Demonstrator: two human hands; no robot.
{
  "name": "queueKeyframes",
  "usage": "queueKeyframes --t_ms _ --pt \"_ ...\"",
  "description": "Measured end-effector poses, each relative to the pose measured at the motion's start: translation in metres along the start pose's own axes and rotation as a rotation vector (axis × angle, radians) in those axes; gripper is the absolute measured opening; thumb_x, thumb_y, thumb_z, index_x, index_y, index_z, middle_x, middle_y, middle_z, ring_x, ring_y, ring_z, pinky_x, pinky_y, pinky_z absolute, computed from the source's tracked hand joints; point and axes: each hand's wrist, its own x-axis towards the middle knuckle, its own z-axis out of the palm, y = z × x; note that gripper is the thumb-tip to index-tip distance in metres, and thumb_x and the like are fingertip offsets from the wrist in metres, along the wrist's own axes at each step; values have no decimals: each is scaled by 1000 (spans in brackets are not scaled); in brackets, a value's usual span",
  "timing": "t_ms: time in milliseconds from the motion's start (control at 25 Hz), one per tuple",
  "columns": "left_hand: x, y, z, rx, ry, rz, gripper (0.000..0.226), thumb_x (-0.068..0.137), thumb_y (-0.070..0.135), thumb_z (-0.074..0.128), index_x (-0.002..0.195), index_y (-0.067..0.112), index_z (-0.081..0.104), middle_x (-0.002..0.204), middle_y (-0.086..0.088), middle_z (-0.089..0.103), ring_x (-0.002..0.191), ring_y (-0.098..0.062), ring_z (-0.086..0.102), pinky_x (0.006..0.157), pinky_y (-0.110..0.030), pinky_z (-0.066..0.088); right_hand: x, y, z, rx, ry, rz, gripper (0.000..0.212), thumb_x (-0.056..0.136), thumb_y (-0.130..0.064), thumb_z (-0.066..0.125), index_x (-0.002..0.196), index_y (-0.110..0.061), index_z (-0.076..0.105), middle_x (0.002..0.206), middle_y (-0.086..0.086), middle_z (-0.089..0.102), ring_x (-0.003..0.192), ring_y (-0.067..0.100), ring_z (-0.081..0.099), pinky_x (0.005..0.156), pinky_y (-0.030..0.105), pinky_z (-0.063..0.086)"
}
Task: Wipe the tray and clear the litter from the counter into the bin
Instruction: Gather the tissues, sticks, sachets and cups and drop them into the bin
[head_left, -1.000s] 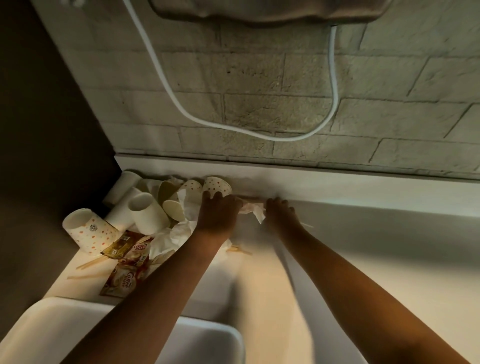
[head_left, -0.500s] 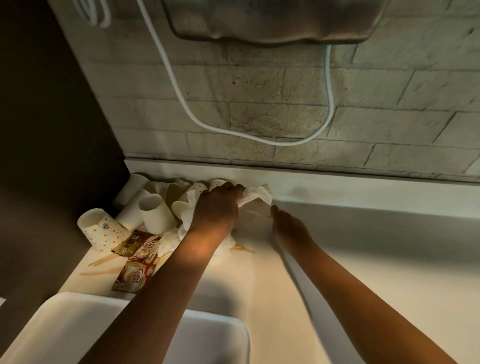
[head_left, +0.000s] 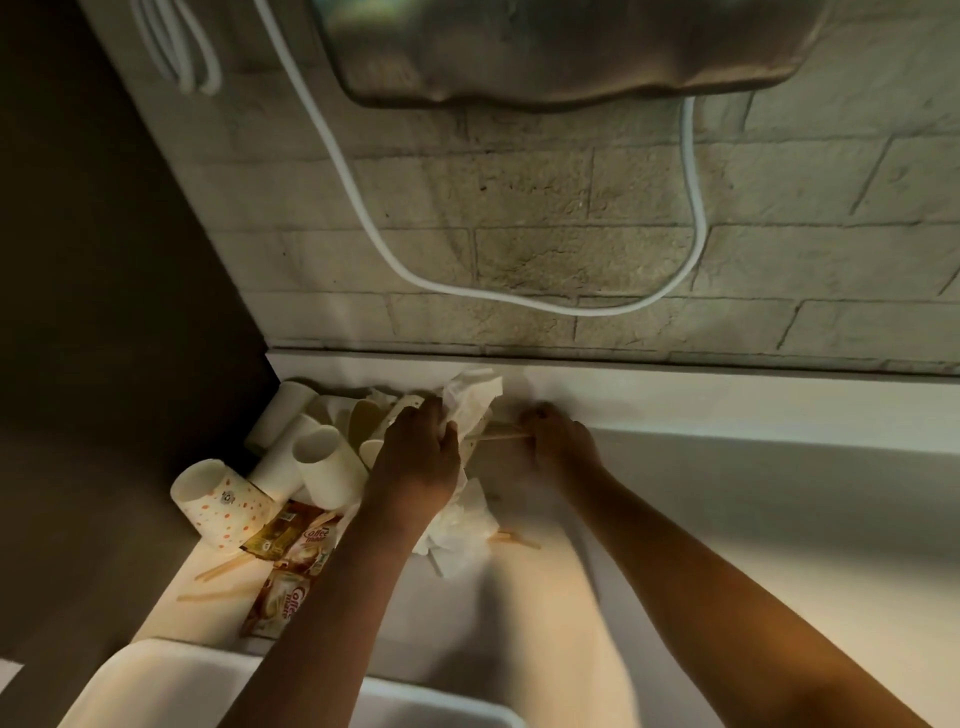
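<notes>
Here, head view:
Counter (head_left: 753, 519): pale, running along a stone-brick wall (head_left: 623, 249), with litter heaped in its left back corner.
Left hand (head_left: 415, 462): fingers curled round a crumpled white napkin (head_left: 472, 400) whose top sticks up above the knuckles, close to the counter's back edge.
Right hand (head_left: 558, 447): fingers drawn in, pinching the end of a thin wooden stirrer (head_left: 498, 435) that runs across to the napkin; how tightly, I cannot tell.
Cups (head_left: 322, 462): several plain paper ones lie tipped in the corner, left of the left hand.
Dotted cup (head_left: 221, 506): on its side at the counter's left edge, in front of the plain cups.
Sachets (head_left: 291, 571): creamer packets lie in front of the cups, with loose stirrers beside them.
Tissue (head_left: 457, 530): crumpled, under and just right of the left wrist.
Tray (head_left: 171, 686): white, at the bottom left, partly under the left forearm.
Cable (head_left: 363, 208): white, looping across the wall.
</notes>
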Motion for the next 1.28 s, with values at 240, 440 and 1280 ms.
queueKeyframes --t_ms 240,440,1280 --pt "0 -5 6 8 -8 -31 33 99 23 37 127 7 45 127 -15 51 120 -27 46 97 -33 36 1 -4 0 115 10 144 32 94 -13 35 116 -9 58 119 17 60 111 37 53 95 41 44" --pt "-7 -3 11 -4 21 -14 31 98 23 39 123 7 48 118 -15 55 111 -27 51 86 -30 37 -3 -8 4 34 -99 187 49 92 -9 43 138 2 30 138 20 39 125 35 41 102 41 37" --pt "-104 49 -16 -1249 -195 -575 37 98 23 44 131 8 50 130 -15 56 116 -33 54 91 -39 46 -197 7 -114 192 -192 406 32 99 -22 32 107 -2 55 115 22 57 100 34 54 79 31 40"
